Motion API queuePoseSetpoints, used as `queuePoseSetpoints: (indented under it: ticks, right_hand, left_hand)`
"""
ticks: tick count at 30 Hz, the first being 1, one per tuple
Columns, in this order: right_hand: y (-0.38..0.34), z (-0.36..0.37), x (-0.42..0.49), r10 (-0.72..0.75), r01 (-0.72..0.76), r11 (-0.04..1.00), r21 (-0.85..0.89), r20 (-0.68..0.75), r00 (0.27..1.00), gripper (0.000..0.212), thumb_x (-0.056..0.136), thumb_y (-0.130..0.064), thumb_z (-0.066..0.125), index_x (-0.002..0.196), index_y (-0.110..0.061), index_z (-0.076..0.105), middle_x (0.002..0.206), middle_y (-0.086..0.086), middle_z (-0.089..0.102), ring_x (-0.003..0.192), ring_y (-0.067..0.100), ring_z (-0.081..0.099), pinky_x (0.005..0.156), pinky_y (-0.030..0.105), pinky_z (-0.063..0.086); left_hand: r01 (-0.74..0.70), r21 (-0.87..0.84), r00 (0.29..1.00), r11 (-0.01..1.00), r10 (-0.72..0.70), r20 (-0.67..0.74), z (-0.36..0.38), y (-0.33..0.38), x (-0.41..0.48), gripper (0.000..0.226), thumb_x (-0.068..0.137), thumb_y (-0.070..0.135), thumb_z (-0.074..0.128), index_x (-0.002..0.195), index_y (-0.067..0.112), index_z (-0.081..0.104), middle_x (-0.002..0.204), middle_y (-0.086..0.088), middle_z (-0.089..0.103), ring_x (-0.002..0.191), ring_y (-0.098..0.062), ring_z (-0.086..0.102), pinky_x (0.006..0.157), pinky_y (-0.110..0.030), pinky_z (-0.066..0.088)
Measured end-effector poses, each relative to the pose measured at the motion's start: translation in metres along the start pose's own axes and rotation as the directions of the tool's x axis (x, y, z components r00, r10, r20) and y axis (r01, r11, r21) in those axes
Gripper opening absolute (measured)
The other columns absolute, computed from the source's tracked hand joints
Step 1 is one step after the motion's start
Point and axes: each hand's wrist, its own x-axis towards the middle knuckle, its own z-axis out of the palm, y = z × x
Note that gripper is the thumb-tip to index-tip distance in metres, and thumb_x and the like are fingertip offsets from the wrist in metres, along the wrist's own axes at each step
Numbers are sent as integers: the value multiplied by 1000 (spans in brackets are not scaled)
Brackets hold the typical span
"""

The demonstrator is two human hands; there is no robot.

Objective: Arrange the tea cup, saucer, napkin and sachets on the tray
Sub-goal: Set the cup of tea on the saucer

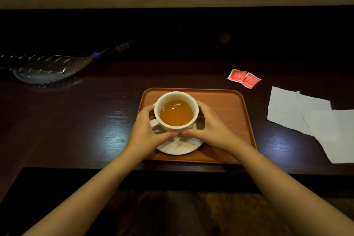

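Note:
A white tea cup [176, 97] full of amber tea is over the white saucer [179, 147], which lies on the brown tray [226, 105]. My left hand [145, 130] cups its left side by the handle. My right hand [208, 126] wraps its right side; both sets of fingertips meet under the front of the cup. Whether the cup rests on the saucer or hangs just above it I cannot tell. Two red sachets [244, 78] lie on the dark table beyond the tray's far right corner. A white napkin [310, 119], unfolded and creased, lies on the table to the right.
A clear glass dish [47, 71] stands at the far left of the dark wooden table [76, 120]. A plastic bottle [115, 48] lies behind it in shadow. The table's near edge runs just below the tray. A pale counter ledge [172, 1] spans the back.

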Motion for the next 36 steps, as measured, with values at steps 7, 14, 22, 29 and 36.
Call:
queuePoseSetpoints:
  ticks: [7,14,22,29,36]
  right_hand:
    - [2,-1,3,-20,20,997,-77,1,1000,82,65,-27,80,133,-32,33,127,-19,39,115,1,33,89,9,28]
    - [1,-5,5,28,-21,995,-101,74,997,88,67,-30,78,139,-27,27,142,-5,38,125,14,32,101,28,32]
    - [6,-69,-13,121,-121,965,-231,-16,993,79,77,-30,69,141,-20,24,140,5,37,124,19,37,103,35,39]
    - [20,-165,-66,167,-227,912,-341,-197,966,63,80,-27,67,135,-18,37,136,5,44,122,21,38,100,29,33]
    - [51,-264,-139,332,-494,808,-322,-443,832,53,81,-27,65,129,-14,45,128,7,50,115,23,46,98,36,42]
  left_hand:
    - [11,22,1000,1000,-11,7,2,-3,-1,88,51,39,84,125,28,37,129,5,46,106,-2,43,72,-8,33]
    - [7,64,999,998,-10,43,-8,17,-6,107,54,47,79,140,24,19,144,-3,30,120,-4,32,90,-21,33]
    - [-360,332,913,872,402,-65,-8,106,8,67,82,46,56,136,13,33,139,-11,38,130,-17,25,104,-26,21]
    - [-595,203,803,778,560,205,86,196,27,49,81,32,57,122,6,50,120,-15,54,114,-30,45,97,-23,25]
    - [-703,104,669,703,604,433,201,258,31,49,86,34,55,126,8,46,128,-10,50,122,-25,39,101,-30,28]
